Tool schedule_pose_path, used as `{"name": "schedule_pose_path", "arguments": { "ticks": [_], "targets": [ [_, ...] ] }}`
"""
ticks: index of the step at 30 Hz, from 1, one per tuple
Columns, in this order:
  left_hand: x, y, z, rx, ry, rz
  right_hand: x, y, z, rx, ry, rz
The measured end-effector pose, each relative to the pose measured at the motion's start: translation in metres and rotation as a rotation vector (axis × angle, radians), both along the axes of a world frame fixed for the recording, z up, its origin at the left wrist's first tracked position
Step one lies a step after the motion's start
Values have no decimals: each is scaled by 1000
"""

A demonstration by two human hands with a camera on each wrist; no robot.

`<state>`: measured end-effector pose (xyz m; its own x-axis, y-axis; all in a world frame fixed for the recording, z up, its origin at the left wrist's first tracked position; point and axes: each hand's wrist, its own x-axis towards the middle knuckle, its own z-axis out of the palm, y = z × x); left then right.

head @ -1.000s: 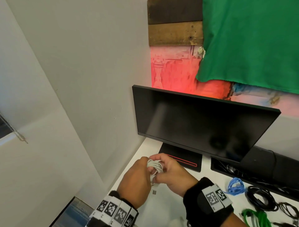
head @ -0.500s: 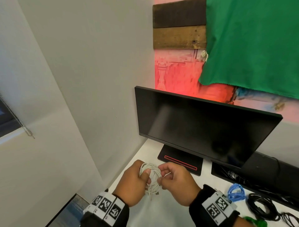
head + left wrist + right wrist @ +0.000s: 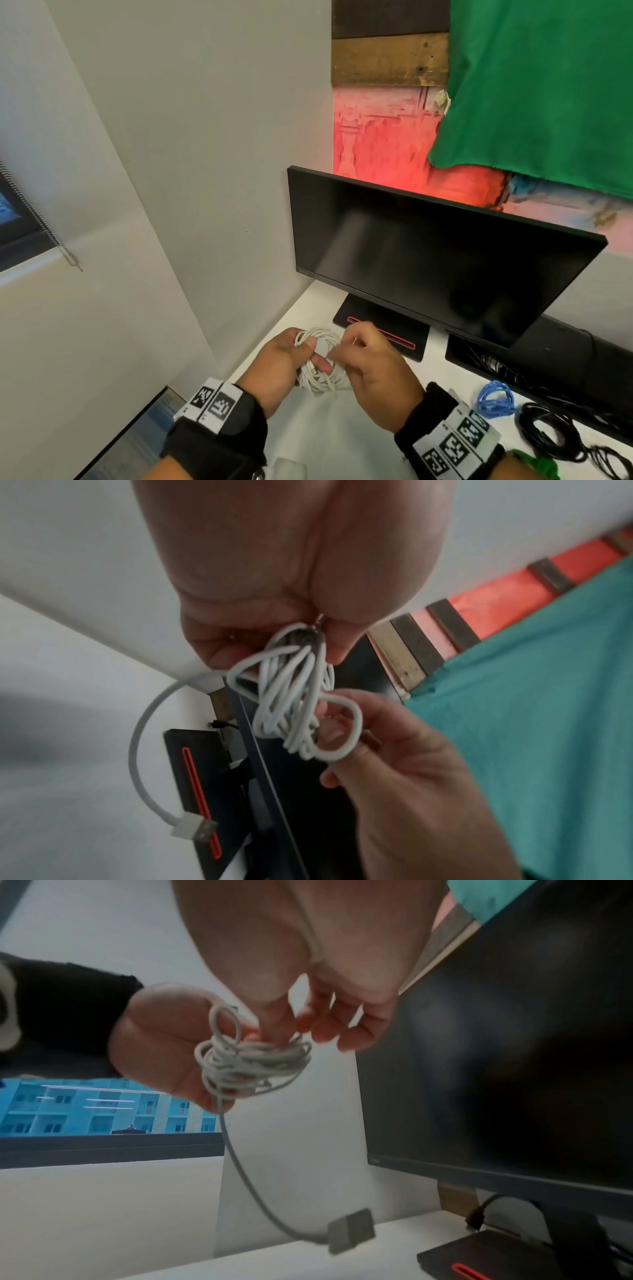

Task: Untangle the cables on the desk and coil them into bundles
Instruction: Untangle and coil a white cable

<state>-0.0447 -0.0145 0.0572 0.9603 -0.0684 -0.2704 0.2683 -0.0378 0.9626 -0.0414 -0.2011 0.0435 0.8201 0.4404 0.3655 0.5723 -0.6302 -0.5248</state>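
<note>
Hands hold white cable above desk corner.

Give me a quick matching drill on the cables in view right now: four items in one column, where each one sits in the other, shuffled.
Items:
1. white cable
2. blue cable
3. black cable
4. USB plug

Places:
A. coiled on the desk, beside the blue one
B. hanging free below the bundle
C. gripped between left hand and right hand
D. bundled on the desk near the right wrist

Pairs: 1-C, 2-D, 3-A, 4-B
</note>
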Motion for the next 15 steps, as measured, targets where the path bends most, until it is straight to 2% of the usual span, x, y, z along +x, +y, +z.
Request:
{"name": "schedule_pose_path", "arguments": {
  "ticks": [3, 5, 7, 12, 14, 15],
  "targets": [
    [1, -2, -11, 210, -50, 43, -2, 1, 2, -323, 8, 87],
    [0, -2, -14, 303, -99, -5, -4, 2, 5, -340, 84, 108],
    [-2, -1, -16, 417, -180, -69, -3, 3, 10, -226, 204, 139],
    [-3, 14, -19, 694, -397, -153, -1, -5, 24, 332, 678, 198],
    [0, 29, -18, 752, -408, -63, 0, -12, 27, 506, 770, 91],
    [1, 39, -17, 762, -399, 14, 1, -18, 27, 492, 728, 9]
  ]
}}
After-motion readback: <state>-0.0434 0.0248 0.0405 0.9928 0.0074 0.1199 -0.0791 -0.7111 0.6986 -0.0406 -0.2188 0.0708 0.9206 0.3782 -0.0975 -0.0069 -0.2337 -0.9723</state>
